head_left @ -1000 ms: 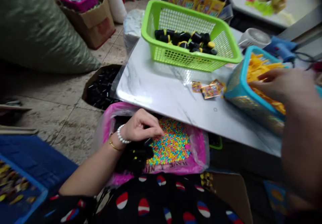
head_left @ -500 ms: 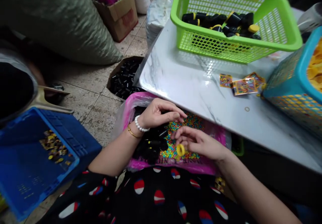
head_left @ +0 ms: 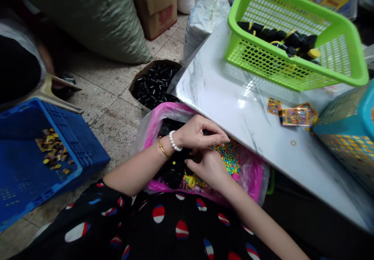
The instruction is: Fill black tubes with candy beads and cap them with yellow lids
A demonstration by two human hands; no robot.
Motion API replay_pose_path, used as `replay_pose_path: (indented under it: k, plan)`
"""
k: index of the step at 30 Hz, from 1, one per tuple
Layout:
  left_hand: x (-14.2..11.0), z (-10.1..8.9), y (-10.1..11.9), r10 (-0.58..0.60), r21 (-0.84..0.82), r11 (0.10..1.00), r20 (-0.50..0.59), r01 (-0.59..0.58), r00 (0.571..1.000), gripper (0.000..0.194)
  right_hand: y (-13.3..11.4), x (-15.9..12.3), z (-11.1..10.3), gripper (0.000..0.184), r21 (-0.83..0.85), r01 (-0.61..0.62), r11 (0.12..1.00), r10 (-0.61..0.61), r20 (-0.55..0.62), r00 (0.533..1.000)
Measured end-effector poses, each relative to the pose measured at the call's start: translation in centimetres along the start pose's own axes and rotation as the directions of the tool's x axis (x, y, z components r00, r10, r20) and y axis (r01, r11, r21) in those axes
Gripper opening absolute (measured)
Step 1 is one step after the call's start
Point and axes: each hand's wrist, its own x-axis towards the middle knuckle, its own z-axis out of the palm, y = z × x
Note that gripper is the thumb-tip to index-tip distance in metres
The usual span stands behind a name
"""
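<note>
At lower centre of the frame, your curled left hand [head_left: 198, 133] and half-closed right hand [head_left: 209, 168] now meet over black cylindrical caps [head_left: 175, 172] on a pink plastic bag [head_left: 253, 178]. A yellow plastic ring [head_left: 191, 181] has left your fingers; I can't tell if either hand grips anything.

Plastic bag [head_left: 251, 178] sitting on the person's lap [head_left: 157, 229], just below the desk's [head_left: 233, 112] near edge

Left hand [head_left: 201, 133] and right hand [head_left: 207, 168] are resting in the bag, black pieces [head_left: 175, 172] lying left of small round beads [head_left: 229, 157]. One basket [head_left: 263, 63] is standing toward the desk's far end, another [head_left: 347, 143] at its right edge, packets [head_left: 295, 116] lying between them. On the floor, a crate [head_left: 37, 162] is sitting left of the bag, a cardboard box [head_left: 153, 85] beyond it.
</note>
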Motion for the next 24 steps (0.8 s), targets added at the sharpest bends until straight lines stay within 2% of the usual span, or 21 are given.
replay_pose_path:
  k: [3,5,7,9,12,14,16,18,20,22,24]
  plan:
    - [0.2,0.1,-0.2,0.003,-0.010,1.000,0.008,-0.003,1.000,0.019,-0.4,-0.1,0.5,0.028,0.027,0.003,1.000,-0.003,-0.010,1.000]
    - [0.3,0.2,-0.2,0.011,-0.001,1.000,0.016,-0.011,1.000,0.018,-0.5,-0.1,0.6,0.030,0.064,0.030,0.997,-0.029,-0.012,1.000]
    - [0.2,0.2,-0.1,0.034,0.020,0.999,0.015,-0.035,0.999,0.018,0.1,-0.5,0.2,0.029,0.102,0.057,0.993,-0.052,-0.052,0.997]
    - [0.1,0.1,0.0,0.063,0.027,0.998,0.010,-0.063,0.998,0.019,1.6,-1.1,-0.8,0.033,0.072,0.084,0.994,-0.076,-0.105,0.992]
    - [-0.1,0.1,0.0,0.105,0.020,0.994,0.003,-0.105,0.994,0.020,4.4,-2.2,-2.7,0.041,-0.181,0.147,0.972,-0.171,-0.127,0.977]
    - [0.0,0.3,-0.1,0.127,0.045,0.991,-0.004,-0.126,0.992,0.019,5.8,-2.7,-3.4,0.039,-0.387,0.193,0.902,-0.238,-0.070,0.969]
    - [0.1,0.4,-0.1,0.126,0.085,0.988,0.000,-0.125,0.992,0.017,6.3,-2.9,-3.5,0.035,-0.468,0.266,0.843,-0.289,0.023,0.957]
    - [0.1,0.4,0.0,0.113,0.108,0.988,0.018,-0.114,0.993,0.017,6.3,-2.9,-3.2,0.032,-0.382,0.354,0.854,-0.346,0.090,0.934]
    - [0.1,0.2,0.0,0.120,0.111,0.986,0.055,-0.125,0.991,0.019,6.1,-3.2,-3.0,0.029,-0.209,0.367,0.906,-0.368,0.036,0.929]
    - [0.0,0.0,0.1,0.157,0.098,0.980,0.139,-0.172,0.978,0.026,6.0,-3.6,-3.2,0.026,-0.021,0.286,0.958,-0.286,-0.089,0.954]
    - [-0.1,-0.1,0.1,0.215,0.085,0.966,0.260,-0.245,0.941,0.038,6.1,-4.2,-3.6,0.025,0.155,0.171,0.973,-0.139,-0.199,0.970]
